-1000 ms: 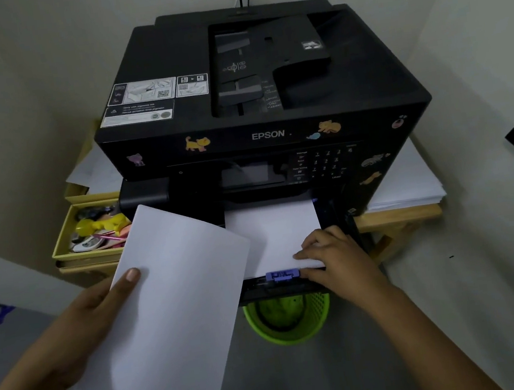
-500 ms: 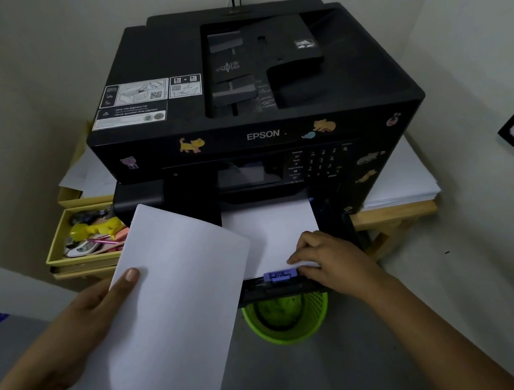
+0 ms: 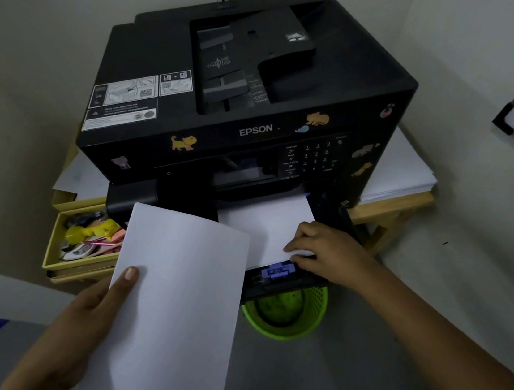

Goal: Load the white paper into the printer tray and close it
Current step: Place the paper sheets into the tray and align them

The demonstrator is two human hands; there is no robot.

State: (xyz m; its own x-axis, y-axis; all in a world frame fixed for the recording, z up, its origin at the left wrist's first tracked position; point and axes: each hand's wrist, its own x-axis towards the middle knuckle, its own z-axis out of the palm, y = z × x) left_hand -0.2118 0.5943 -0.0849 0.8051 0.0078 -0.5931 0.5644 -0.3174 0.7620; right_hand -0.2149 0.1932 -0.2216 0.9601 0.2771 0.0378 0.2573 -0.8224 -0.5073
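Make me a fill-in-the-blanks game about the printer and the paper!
1. The left hand holds a stack of ____ paper.
2. The right hand presses on paper lying in the pulled-out ____ of the printer.
3. The basket on the floor is ____.

Missing words: white; tray; green

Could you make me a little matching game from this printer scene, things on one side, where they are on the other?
Things:
1. paper stack
2. pull-out tray
3. green basket
4. yellow box of odds and ends

Places:
A. on the floor under the tray
B. beside the printer, on its left
C. held in the left hand
D. open, with the right hand resting on the paper in it

Pairs: 1-C, 2-D, 3-A, 4-B
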